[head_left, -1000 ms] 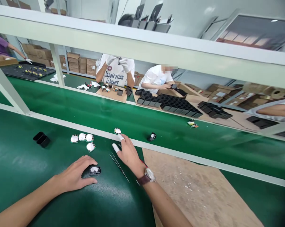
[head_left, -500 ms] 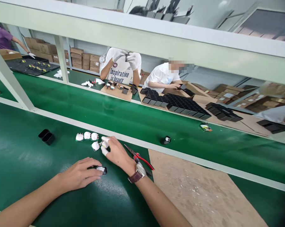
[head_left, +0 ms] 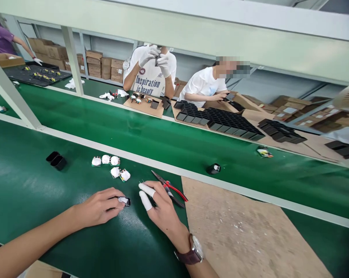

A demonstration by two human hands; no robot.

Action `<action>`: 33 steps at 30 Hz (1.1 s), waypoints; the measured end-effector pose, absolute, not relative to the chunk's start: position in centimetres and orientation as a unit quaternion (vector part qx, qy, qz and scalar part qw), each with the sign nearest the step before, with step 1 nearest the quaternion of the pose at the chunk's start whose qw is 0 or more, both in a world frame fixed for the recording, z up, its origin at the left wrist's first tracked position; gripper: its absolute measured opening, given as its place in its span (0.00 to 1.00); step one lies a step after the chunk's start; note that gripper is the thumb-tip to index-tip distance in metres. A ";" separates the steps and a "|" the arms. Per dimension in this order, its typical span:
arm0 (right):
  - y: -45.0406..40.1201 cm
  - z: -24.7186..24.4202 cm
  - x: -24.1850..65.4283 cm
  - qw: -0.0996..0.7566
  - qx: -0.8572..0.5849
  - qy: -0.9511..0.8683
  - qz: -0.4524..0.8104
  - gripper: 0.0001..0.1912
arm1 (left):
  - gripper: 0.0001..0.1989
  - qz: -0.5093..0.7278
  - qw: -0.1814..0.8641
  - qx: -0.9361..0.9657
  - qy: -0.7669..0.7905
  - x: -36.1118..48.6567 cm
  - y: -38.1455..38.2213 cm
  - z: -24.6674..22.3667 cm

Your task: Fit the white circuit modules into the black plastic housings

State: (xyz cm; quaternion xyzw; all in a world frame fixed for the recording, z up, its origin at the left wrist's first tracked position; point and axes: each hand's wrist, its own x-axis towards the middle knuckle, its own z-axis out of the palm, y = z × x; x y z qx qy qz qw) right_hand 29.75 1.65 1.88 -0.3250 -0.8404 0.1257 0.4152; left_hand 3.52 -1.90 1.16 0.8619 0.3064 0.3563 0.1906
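My left hand (head_left: 105, 206) rests on the green bench, its fingers wrapped round a small black plastic case (head_left: 125, 201) lying on its side. White material shows in the open end of the case. My right hand (head_left: 159, 208) wears white finger cots on two fingers. Its thumb and forefinger are apart, and nothing plain shows between them; thin light lines show near one fingertip. Beyond it lie several small circuit boards topped with white compound (head_left: 124, 175). Long-nose pliers (head_left: 170, 188) with red-and-black handles lie beside the right hand, partly hidden behind it.
Two black cases (head_left: 58, 161) stand at the left. A cardboard sheet (head_left: 238, 224) covers the bench at the right. Past a pale rail, the green belt (head_left: 151, 135) carries a filled black case (head_left: 214, 168) and a board (head_left: 264, 152). Co-workers sit opposite with black case trays (head_left: 232, 122).
My right hand has let go of a white-topped circuit board beside the others and drawn back toward me and right. My left hand still holds the case. The view has shifted slightly.
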 end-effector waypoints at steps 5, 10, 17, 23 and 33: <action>-0.7 1.9 28.2 0.343 -0.277 -0.888 0.131 0.20 | 0.05 0.369 0.184 0.860 0.301 3.8 -1.8 0.9; -1.0 2.0 27.4 0.316 -0.289 -0.889 0.161 0.18 | 0.07 0.367 0.186 0.863 0.293 3.7 -1.7 0.8; -0.4 1.2 28.2 0.421 -0.325 -0.823 0.201 0.21 | 0.04 0.398 0.323 0.791 0.333 3.8 -1.7 0.6; 0.2 -0.3 28.9 0.336 -0.379 -0.862 0.024 0.19 | 0.13 0.467 0.685 0.382 0.408 3.0 -0.3 1.5; 1.9 -2.8 30.4 0.264 -0.457 -0.846 -0.073 0.25 | 0.20 0.438 0.443 0.611 0.489 2.3 2.4 2.6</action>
